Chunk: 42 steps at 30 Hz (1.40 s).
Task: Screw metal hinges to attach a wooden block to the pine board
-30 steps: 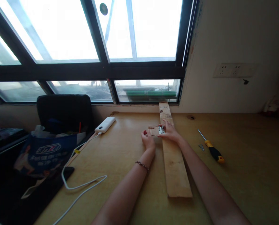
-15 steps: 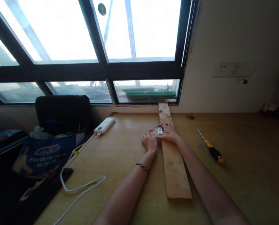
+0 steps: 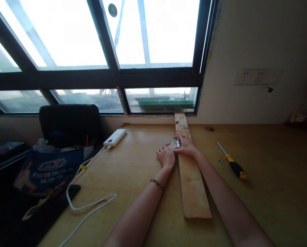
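A long wooden board (image 3: 194, 187) lies lengthwise on the table, its far end at the window sill. A silvery metal hinge (image 3: 177, 143) sits at its left edge, where a smaller wooden piece (image 3: 170, 145) meets it. My right hand (image 3: 186, 145) rests across the board, its fingers closed on the hinge. My left hand (image 3: 166, 157) is curled round the smaller piece, most of which it hides. Right of the board lie a yellow-and-black screwdriver (image 3: 232, 162) and a few screws (image 3: 221, 162).
A white power bank (image 3: 114, 137) with a white cable (image 3: 91, 207) lies along the table's left side. Beyond that edge stand a black chair (image 3: 69, 123) and a blue bag (image 3: 53, 171). The window (image 3: 153, 78) and a wall with sockets (image 3: 256, 77) bound the back.
My left hand has shifted slightly to the right, towards the board. The hinge's left leaf looks a little more tilted. My right hand has hardly moved.
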### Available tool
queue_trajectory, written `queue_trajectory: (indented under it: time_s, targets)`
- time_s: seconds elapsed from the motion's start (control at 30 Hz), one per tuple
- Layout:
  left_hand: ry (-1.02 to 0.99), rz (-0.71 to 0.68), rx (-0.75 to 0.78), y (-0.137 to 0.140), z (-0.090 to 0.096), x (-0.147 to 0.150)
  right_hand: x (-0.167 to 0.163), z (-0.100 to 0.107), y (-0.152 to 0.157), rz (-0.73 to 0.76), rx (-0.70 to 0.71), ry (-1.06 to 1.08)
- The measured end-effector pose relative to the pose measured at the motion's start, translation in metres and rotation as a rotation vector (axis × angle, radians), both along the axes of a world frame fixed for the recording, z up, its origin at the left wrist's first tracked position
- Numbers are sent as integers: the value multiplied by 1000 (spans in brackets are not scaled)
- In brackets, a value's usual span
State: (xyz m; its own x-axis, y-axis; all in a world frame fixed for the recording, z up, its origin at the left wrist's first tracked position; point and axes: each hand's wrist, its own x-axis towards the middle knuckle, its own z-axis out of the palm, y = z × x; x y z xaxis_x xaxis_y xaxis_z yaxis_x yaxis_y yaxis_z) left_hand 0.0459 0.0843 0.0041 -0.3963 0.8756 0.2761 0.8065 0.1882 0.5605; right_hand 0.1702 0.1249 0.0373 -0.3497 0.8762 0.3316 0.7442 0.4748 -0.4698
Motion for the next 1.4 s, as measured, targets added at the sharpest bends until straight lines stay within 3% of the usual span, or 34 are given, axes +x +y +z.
queue_trajectory:
  time_s: [0.73, 0.87, 0.97, 1.07, 1.17, 1.3, 1.4]
  targets:
    - [0, 19, -18, 1, -1, 1, 7, -2, 3, 45, -16, 103]
    - [-113, 93, 66, 3, -3, 2, 3, 2, 0, 42, 8, 142]
    - [-221, 130, 173, 6, -6, 2, 4, 14, -13, 19, 105, 233]
    - [-308, 117, 320, 10, -9, 2, 20, 31, -38, -159, 164, 281]
    - [-371, 75, 466, 12, -10, 2, 60, 37, -72, -475, 204, 148]
    - [-407, -19, 605, 11, -10, 3, 132, 17, -109, -887, 171, -23]
    - [-395, -83, 653, 9, -8, 4, 172, -5, -120, -927, 31, -64]
